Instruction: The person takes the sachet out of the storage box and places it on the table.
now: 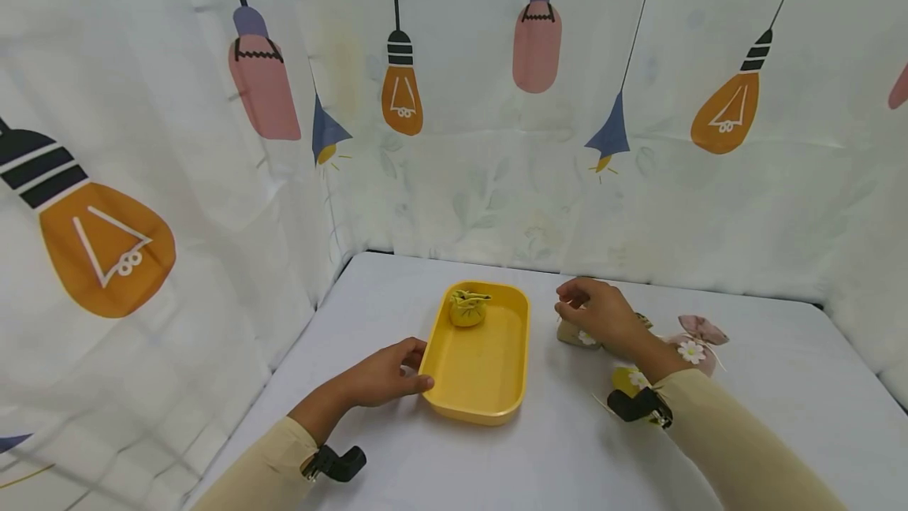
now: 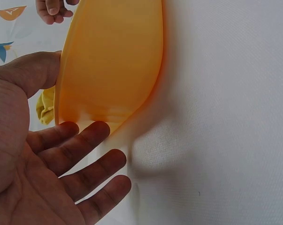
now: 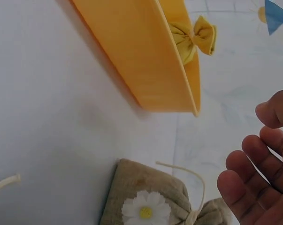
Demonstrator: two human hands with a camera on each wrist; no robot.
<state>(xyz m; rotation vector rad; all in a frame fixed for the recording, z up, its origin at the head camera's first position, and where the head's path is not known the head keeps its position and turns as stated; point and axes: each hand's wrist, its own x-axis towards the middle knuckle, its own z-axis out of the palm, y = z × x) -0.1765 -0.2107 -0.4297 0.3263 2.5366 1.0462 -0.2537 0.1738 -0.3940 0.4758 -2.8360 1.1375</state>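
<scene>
A yellow tray [image 1: 477, 369] lies on the table, with a small yellow drawstring pouch [image 1: 467, 312] in its far left corner. My left hand [image 1: 386, 373] holds the tray's near left side, thumb at the rim and fingertips along the outer wall, as the left wrist view shows. To the right of the tray, my right hand [image 1: 603, 314] hovers with loosely bent fingers and nothing between them. Below it sits a tan cloth pouch [image 3: 136, 180] with a white daisy and a tied cord. The hand partly hides this pouch in the head view.
A pink pouch [image 1: 701, 331] with a daisy lies beyond the right wrist. Another yellow pouch [image 1: 623, 378] is partly covered by the right wrist camera [image 1: 638, 407]. A patterned curtain [image 1: 468, 180] hangs behind the white table [image 1: 794, 400].
</scene>
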